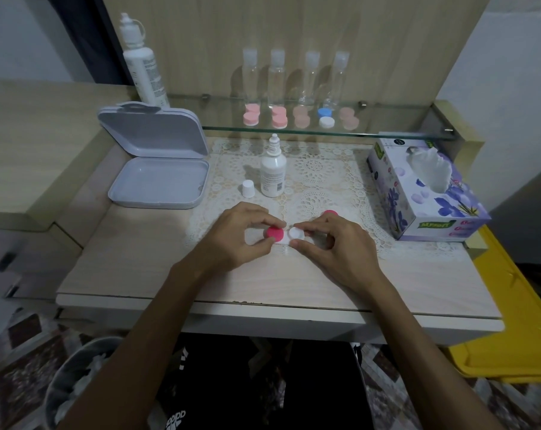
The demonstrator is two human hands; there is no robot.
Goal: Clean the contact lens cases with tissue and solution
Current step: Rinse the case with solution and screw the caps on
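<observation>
Left hand: the left hand (241, 234) pinches the pink cap (275, 233) between thumb and fingertips; the cap sits on the nearer-left cup of the lens case (289, 237).
Right hand: the right hand (334, 243) pinches the white, uncapped side of the same case, thumb on the near edge and a fingertip on the far edge.
Where the case is: between the two hands, low over the lace mat (325, 175) on the table (263, 283); whether it rests on the mat or is lifted just clear I cannot tell.
Second cap: a pink cap (331, 213) lies just beyond the right hand's knuckles, half covered by them.
Solution: a small bottle (273, 175) stands open beyond the left hand, its white lid (248, 188) just beside it.
Tissue: the tissue box (424, 187) stands off to the right of the right hand, a sheet poking up.
Step, as I judge it: twisting the pink cap on or off; which way cannot be read.
Risk, slipping: the case is small and pinched only at its edges, so a hard twist could flip it out of the fingers.
Risk, loose cap: the right hand's back could nudge the cap behind it along the mat.
Risk, spill: a reach past the left hand could knock the open bottle over.
Hard to see: the inside of the open cup, and whether any liquid is in it.
Hidden: the case's middle bridge, under the fingertips.
</observation>
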